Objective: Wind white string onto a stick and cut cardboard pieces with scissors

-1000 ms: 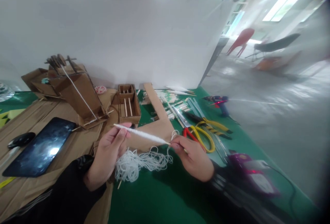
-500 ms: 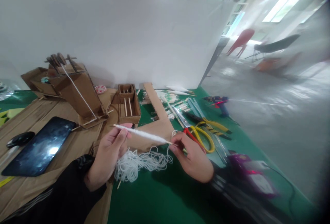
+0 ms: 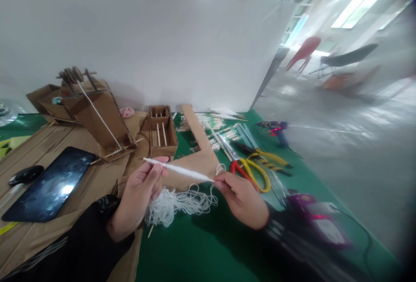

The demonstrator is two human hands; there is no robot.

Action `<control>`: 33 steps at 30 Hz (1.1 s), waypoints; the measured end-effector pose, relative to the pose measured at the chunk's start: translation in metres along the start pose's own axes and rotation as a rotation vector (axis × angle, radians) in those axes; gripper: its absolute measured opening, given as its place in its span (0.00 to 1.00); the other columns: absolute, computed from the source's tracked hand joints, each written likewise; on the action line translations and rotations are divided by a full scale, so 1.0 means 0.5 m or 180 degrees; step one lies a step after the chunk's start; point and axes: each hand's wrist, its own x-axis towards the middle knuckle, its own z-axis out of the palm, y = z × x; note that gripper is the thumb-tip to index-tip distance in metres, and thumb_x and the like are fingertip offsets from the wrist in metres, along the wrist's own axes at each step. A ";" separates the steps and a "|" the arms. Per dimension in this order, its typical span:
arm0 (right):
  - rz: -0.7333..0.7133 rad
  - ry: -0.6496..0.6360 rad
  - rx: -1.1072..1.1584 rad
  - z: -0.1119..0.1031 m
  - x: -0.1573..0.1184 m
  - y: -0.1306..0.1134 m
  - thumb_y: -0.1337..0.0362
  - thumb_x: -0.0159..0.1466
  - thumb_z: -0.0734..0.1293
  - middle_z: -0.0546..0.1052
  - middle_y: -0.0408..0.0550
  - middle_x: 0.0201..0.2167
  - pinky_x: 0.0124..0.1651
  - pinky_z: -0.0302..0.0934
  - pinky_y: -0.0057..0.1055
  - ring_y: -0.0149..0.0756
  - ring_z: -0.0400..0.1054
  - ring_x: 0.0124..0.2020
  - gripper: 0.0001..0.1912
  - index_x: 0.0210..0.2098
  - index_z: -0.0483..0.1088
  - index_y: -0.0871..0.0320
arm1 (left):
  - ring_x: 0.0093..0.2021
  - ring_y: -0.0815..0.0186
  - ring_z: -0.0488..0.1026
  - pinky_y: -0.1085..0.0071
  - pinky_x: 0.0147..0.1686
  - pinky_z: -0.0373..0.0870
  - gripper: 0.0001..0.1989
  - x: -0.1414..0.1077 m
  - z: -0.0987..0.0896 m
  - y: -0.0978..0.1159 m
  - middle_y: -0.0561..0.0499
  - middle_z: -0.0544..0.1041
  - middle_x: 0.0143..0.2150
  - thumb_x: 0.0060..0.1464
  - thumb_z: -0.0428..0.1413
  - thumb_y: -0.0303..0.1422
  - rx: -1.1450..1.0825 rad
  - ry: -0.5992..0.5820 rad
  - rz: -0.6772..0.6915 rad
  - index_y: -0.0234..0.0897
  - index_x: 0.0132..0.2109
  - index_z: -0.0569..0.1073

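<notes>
A thin wooden stick wound with white string (image 3: 186, 171) is stretched between my two hands, tilted down to the right. My left hand (image 3: 140, 189) pinches it near its left end, where a bare tip pokes out. At the other end, my right hand (image 3: 242, 195) has thumb and forefinger closed on the stick's tip. Below it lies a loose, tangled heap of white string (image 3: 175, 204) on the green table, and a strand loops up beside my right fingers. An L-shaped cardboard piece (image 3: 198, 160) lies just behind the stick.
Scissors (image 3: 238, 160) and pliers (image 3: 269, 157) lie to the right, with a glue gun (image 3: 276, 128) beyond. A cardboard box (image 3: 162, 137) and a taller cardboard structure (image 3: 97, 113) stand at the back left. A dark tablet (image 3: 52, 186) rests on cardboard.
My right fingers have straightened and closed in on the stick's right tip. My left hand has barely moved, and the stick keeps nearly the same tilt.
</notes>
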 end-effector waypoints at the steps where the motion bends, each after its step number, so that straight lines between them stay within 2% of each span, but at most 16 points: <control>1: 0.0019 0.0026 -0.0003 0.001 0.000 0.000 0.64 0.70 0.57 0.74 0.47 0.31 0.33 0.62 0.30 0.34 0.69 0.30 0.08 0.40 0.67 0.56 | 0.16 0.81 0.51 0.82 0.15 0.54 0.13 0.000 0.000 -0.001 0.57 0.69 0.28 0.57 0.58 0.38 0.0016 0.0000 0.0017 0.37 0.46 0.74; 3: 0.0084 0.0119 -0.0016 0.002 -0.001 0.001 0.64 0.69 0.59 0.74 0.46 0.32 0.32 0.62 0.29 0.34 0.68 0.29 0.05 0.42 0.65 0.56 | 0.17 0.81 0.52 0.82 0.16 0.57 0.13 0.000 -0.001 -0.002 0.57 0.69 0.28 0.57 0.58 0.38 0.0055 0.0002 0.0034 0.37 0.46 0.74; 6: 0.0085 0.0257 -0.0042 0.003 -0.001 0.003 0.65 0.68 0.59 0.72 0.45 0.30 0.31 0.61 0.29 0.33 0.67 0.28 0.03 0.39 0.64 0.56 | 0.17 0.81 0.53 0.80 0.19 0.61 0.12 0.002 -0.002 -0.004 0.57 0.70 0.29 0.58 0.57 0.38 0.0076 -0.0020 0.0029 0.38 0.47 0.74; 9: -0.0028 0.0158 -0.0056 0.003 0.000 0.004 0.65 0.69 0.58 0.72 0.45 0.29 0.32 0.61 0.28 0.33 0.67 0.28 0.07 0.36 0.65 0.56 | 0.19 0.79 0.55 0.79 0.25 0.65 0.12 0.004 -0.003 -0.007 0.58 0.69 0.27 0.59 0.56 0.39 0.0126 -0.0045 0.0060 0.38 0.47 0.74; 12: -0.0002 0.0095 -0.0072 0.004 0.001 0.005 0.64 0.70 0.57 0.74 0.45 0.30 0.32 0.61 0.28 0.33 0.68 0.29 0.08 0.38 0.67 0.55 | 0.21 0.78 0.58 0.77 0.28 0.66 0.12 0.005 -0.004 -0.009 0.58 0.68 0.26 0.60 0.56 0.39 0.0186 -0.0052 0.0070 0.38 0.47 0.74; 14: 0.0101 0.0214 -0.0062 0.006 0.001 0.006 0.63 0.69 0.59 0.74 0.45 0.31 0.31 0.61 0.28 0.33 0.69 0.29 0.06 0.41 0.66 0.55 | 0.22 0.77 0.60 0.77 0.28 0.65 0.13 0.005 -0.005 -0.010 0.58 0.68 0.26 0.59 0.56 0.39 0.0192 -0.0082 0.0039 0.38 0.47 0.73; 17: 0.0125 0.0362 -0.0057 0.007 0.001 0.006 0.63 0.68 0.60 0.74 0.45 0.30 0.30 0.62 0.28 0.34 0.68 0.28 0.04 0.40 0.65 0.56 | 0.24 0.76 0.62 0.77 0.29 0.65 0.13 0.004 -0.007 -0.013 0.57 0.68 0.26 0.59 0.56 0.40 0.0145 -0.0137 -0.0013 0.39 0.47 0.73; 22: -0.0013 0.0182 -0.0118 0.003 0.001 0.005 0.64 0.70 0.57 0.73 0.44 0.26 0.29 0.60 0.28 0.32 0.67 0.25 0.09 0.35 0.66 0.56 | 0.27 0.74 0.65 0.79 0.25 0.63 0.13 0.001 -0.009 -0.013 0.56 0.69 0.28 0.59 0.56 0.39 0.0058 -0.0241 -0.0140 0.39 0.48 0.73; 28: 0.0057 0.0356 -0.0126 0.005 -0.001 0.005 0.65 0.68 0.59 0.75 0.47 0.32 0.31 0.63 0.28 0.35 0.70 0.30 0.05 0.42 0.64 0.56 | 0.28 0.73 0.68 0.79 0.24 0.65 0.13 -0.001 -0.007 -0.011 0.55 0.70 0.30 0.58 0.57 0.39 -0.0029 -0.0256 -0.0242 0.38 0.48 0.73; 33: -0.0097 0.0187 -0.0159 0.001 0.000 0.006 0.65 0.69 0.57 0.73 0.44 0.26 0.28 0.60 0.28 0.32 0.67 0.25 0.07 0.37 0.65 0.55 | 0.25 0.73 0.67 0.78 0.22 0.64 0.16 -0.002 -0.011 -0.015 0.55 0.70 0.28 0.59 0.56 0.40 0.0090 -0.0333 -0.0290 0.38 0.51 0.72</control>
